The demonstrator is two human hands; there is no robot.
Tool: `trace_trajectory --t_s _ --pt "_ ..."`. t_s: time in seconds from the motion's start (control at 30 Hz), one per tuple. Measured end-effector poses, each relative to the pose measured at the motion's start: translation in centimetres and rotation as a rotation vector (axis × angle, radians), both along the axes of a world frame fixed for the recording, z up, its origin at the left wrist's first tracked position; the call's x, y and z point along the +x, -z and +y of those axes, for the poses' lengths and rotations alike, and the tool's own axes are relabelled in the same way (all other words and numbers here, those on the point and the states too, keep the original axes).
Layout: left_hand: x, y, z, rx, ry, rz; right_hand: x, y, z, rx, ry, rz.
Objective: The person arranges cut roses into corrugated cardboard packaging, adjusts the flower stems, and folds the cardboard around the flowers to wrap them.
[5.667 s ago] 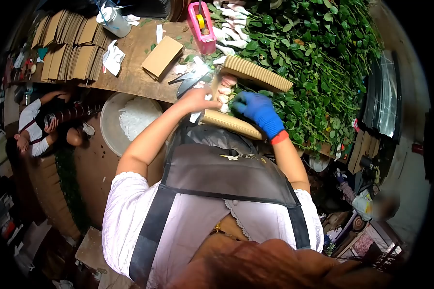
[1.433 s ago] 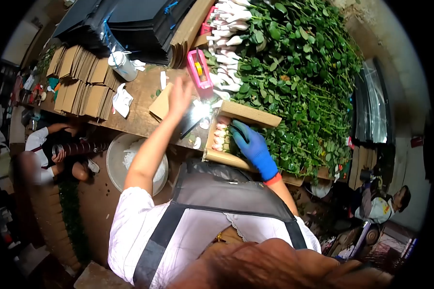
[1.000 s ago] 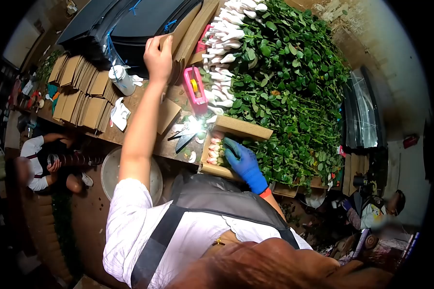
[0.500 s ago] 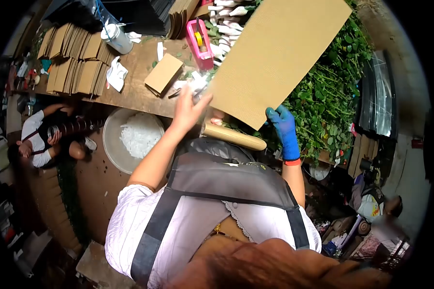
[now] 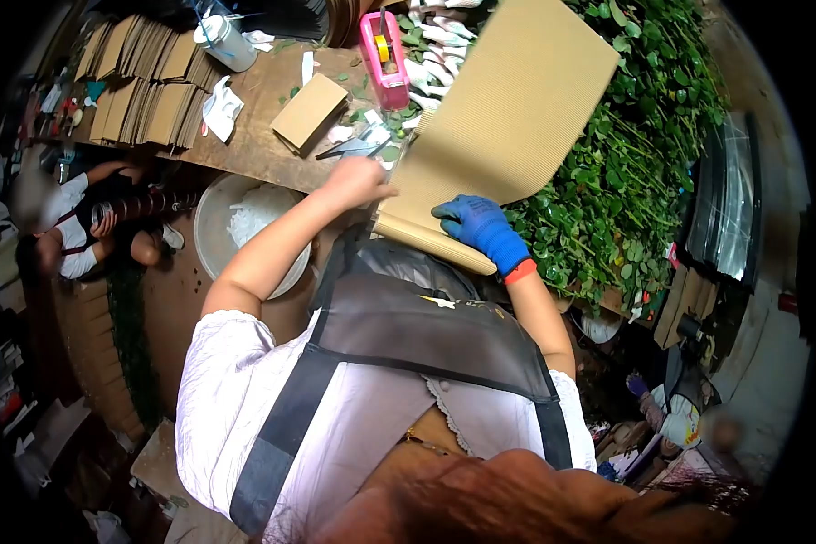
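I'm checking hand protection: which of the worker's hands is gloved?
The right hand, in a blue glove with a red cuff; the left hand is bare.

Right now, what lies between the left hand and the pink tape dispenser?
In the head view, what looks like scissors, with white scraps and leaf bits, lies between the left hand and the dispenser.

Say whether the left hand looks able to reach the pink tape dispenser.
Probably yes, though whether the left hand grips the cardboard sheet is unclear: only scissors and scraps lie low between it and the tape dispenser.
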State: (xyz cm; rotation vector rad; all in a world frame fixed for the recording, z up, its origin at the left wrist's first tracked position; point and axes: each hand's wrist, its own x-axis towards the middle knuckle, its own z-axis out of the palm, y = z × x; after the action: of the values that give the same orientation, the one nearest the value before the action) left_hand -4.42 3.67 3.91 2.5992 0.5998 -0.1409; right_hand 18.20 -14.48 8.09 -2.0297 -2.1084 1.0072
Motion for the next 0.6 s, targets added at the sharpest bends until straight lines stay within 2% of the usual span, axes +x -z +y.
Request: trace_trajectory --t_s 0.1,0.17,0.2,0.3,0.37,0.4,0.43,0.5,0.57,0.6 --pt "2.5 -2.4 -1.4 0.072 0.343 -0.341 -0.4 0.7 0.2 -0.063 -0.051 -0.115" --pt "4.5 -0.6 -1.3 0.328 0.605 -0.682 -0.1 1.5 -0.2 -0.017 -0.074 -0.141" --pt "4.9 0.5 -1.6 0.454 0.611 -0.563 0.0 1.2 -0.1 -0.033 -0.074 -0.125" --pt "4.7 2.8 -2.0 0.149 0.44 -0.477 -0.2 -0.5 0.0 -0.059 -0.029 -0.077" --pt "4.8 3.2 -1.9 0.126 0.459 -0.419 0.2 -1.7 -0.3 -0.032 -0.099 -0.015" --pt "4.8 3.1 -2.0 0.103 0.451 -0.407 -0.5 -3.6 0.2 0.057 -0.079 -0.029" --pt "4.6 3.1 -2.1 0.077 0.445 -0.393 -1.1 -5.8 1.3 0.252 -0.011 -0.053" --pt "4.6 4.8 -2.1 0.18 0.458 -0.392 -2.3 -9.4 3.1 0.64 0.137 -0.103" --pt "4.8 4.0 -2.1 0.199 0.456 -0.412 -2.3 -9.2 5.5 0.742 0.201 -0.29" --pt "4.8 2.7 -2.1 0.105 0.458 -0.265 -1.5 -5.6 6.3 0.673 0.257 -0.292"
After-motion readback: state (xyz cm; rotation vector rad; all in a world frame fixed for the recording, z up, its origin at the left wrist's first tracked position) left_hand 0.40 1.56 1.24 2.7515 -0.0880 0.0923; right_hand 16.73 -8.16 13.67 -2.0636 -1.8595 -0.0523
